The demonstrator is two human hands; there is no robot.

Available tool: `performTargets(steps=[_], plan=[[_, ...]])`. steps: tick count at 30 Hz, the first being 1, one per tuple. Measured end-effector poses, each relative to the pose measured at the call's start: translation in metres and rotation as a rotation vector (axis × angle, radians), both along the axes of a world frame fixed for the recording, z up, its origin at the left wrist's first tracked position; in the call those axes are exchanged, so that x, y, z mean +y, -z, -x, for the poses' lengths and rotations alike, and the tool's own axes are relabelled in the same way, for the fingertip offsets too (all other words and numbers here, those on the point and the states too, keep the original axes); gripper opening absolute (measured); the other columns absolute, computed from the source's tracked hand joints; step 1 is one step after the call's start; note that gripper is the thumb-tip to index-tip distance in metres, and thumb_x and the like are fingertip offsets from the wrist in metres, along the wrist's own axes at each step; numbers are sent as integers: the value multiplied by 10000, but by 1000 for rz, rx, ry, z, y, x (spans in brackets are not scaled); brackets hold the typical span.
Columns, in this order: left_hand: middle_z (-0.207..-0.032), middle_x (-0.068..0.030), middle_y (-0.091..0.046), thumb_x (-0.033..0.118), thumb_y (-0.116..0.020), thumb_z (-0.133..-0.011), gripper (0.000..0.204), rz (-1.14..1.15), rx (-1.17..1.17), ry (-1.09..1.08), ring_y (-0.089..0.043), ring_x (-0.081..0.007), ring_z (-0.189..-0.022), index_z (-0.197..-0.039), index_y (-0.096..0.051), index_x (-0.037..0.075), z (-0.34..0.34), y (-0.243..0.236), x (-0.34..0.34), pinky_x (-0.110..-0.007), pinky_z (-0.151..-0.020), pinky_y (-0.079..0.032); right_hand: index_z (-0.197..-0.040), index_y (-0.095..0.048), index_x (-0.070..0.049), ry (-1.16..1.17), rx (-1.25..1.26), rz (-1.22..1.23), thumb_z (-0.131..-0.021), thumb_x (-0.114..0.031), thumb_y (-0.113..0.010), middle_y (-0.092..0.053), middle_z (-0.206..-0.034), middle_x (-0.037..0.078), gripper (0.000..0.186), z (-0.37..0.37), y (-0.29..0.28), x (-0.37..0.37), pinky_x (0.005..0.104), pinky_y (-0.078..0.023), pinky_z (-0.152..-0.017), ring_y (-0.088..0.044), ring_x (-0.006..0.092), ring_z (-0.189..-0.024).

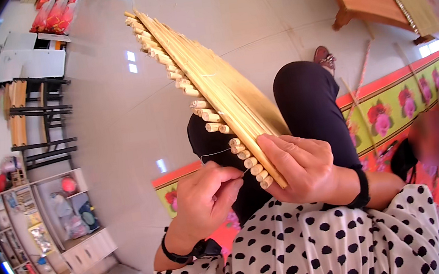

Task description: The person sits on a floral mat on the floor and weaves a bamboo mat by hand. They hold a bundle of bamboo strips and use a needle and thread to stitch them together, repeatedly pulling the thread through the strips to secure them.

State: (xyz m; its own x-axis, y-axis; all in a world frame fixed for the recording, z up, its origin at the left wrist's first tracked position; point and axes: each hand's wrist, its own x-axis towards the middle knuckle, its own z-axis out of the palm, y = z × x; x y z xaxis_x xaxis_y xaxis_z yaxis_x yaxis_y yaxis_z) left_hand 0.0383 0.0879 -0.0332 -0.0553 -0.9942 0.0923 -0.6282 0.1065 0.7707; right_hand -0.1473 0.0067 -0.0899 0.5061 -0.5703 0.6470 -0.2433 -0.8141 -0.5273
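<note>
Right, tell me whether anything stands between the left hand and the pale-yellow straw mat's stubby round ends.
Nothing visible blocks it. The left hand is just left of the pale-yellow straw mat's stubby round ends, pinching a thin white thread. The right hand grips the mat on their other side, outside that gap.

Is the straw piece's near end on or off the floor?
Off the floor: the right hand grips the straw piece there, by the spotted top.
</note>
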Motion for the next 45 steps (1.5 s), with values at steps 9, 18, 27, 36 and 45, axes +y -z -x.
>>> performTargets(steps=[9, 18, 27, 36, 45], plan=[[-652, -76, -629, -4, -660, -833, 89, -253, -18, -21, -602, -158, -521, -920, -647, 10, -3, -15, 8, -260, -491, -452, -1000, -636, 67, -153, -203, -43, -664, -117, -679, -656, -910, 201, 386, 6, 14, -10, 313, -576, -594, -680, 274, -697], [-697, -99, -657, -11, -651, -812, 140, -257, -108, 57, -631, -208, -554, -950, -675, 3, 4, -23, 1, -283, -506, -475, -956, -648, 44, -198, -277, -27, -714, -121, -646, -662, -927, 222, 292, 21, 23, -15, 303, -575, -578, -676, 278, -691], [-659, -88, -656, -29, -675, -777, 125, -179, -132, 47, -615, -180, -514, -895, -692, 9, 5, -21, 1, -272, -465, -455, -926, -656, 52, -162, -305, 41, -716, -100, -635, -665, -898, 234, 260, 20, 26, -13, 289, -568, -566, -671, 263, -682], [-653, -80, -654, -19, -693, -767, 133, -120, -135, 55, -603, -182, -501, -891, -689, 27, 7, -17, 0, -274, -458, -445, -936, -667, -4, -101, -313, 83, -716, -116, -652, -667, -895, 241, 247, 20, 29, -11, 268, -551, -548, -665, 247, -672], [-664, -62, -658, -20, -698, -756, 166, -73, -114, 76, -613, -184, -518, -912, -699, 36, 8, -11, -7, -275, -475, -455, -958, -658, -18, -59, -339, 104, -728, -113, -663, -669, -918, 253, 249, 22, 33, -11, 271, -548, -537, -658, 245, -658]])
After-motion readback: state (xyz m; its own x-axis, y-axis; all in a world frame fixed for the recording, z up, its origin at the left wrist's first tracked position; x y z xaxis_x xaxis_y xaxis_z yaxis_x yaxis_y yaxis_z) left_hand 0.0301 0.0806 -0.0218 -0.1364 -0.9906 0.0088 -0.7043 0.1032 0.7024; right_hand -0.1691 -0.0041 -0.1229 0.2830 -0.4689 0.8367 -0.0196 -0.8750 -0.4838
